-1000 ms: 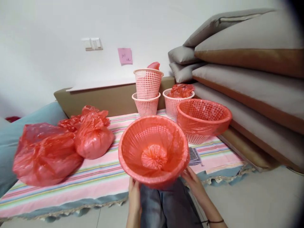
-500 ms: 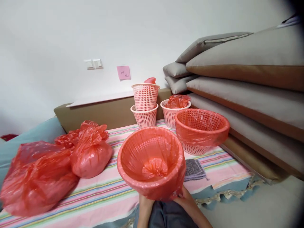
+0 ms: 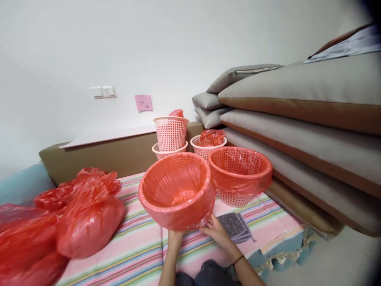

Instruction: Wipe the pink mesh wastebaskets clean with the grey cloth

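– Bag-lined basket [image 3: 184, 216] has moved farther out, above the striped cloth [image 3: 139, 246]. State of hands?
– Left hand [image 3: 176, 236] and right hand [image 3: 216, 230] hold its underside, just left of the second lined basket [image 3: 242, 182]; left fingers are hidden.

Pretty sure this is somebody's home, living room or bedroom, can't tell which. Big giveaway is the pile of fat grey-and-brown cushions [image 3: 303, 131] filling the right side of the frame, with smaller grey pillows [image 3: 206, 100] tucked next to it. There's a striped pink cloth [image 3: 139, 232] spread across the lower middle, with frilly blue edging [image 3: 278, 248] at lower right, and a long padded olive-brown backrest [image 3: 98, 159] behind it. Plain white wall [image 3: 166, 47] up top, with ordinary light switches [image 3: 103, 92] upper left and a pink sticky note [image 3: 143, 103] just right of them.
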Action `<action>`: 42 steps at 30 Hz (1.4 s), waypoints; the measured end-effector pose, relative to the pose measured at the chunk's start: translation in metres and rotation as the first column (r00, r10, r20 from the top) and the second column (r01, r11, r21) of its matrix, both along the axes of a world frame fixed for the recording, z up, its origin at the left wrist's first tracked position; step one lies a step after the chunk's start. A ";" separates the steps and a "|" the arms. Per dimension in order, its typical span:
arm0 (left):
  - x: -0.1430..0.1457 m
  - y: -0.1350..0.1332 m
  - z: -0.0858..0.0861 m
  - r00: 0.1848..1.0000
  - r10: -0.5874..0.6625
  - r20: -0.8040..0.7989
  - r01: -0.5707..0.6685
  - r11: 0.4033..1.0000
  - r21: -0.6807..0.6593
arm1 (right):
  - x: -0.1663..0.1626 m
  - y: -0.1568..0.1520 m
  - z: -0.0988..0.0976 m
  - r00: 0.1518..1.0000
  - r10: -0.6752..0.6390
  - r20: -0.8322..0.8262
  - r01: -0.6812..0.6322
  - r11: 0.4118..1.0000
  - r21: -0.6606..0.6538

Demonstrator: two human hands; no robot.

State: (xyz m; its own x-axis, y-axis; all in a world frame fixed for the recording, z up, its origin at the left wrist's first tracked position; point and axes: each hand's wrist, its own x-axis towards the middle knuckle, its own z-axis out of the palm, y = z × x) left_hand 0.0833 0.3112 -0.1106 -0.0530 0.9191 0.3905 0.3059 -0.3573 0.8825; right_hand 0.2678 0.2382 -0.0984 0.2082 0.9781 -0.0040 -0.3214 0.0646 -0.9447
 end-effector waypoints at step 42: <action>0.033 -0.006 -0.058 0.903 0.281 -0.325 -0.246 0.958 0.144 | -0.046 0.023 -0.101 0.287 -0.371 0.883 0.291 0.912 0.289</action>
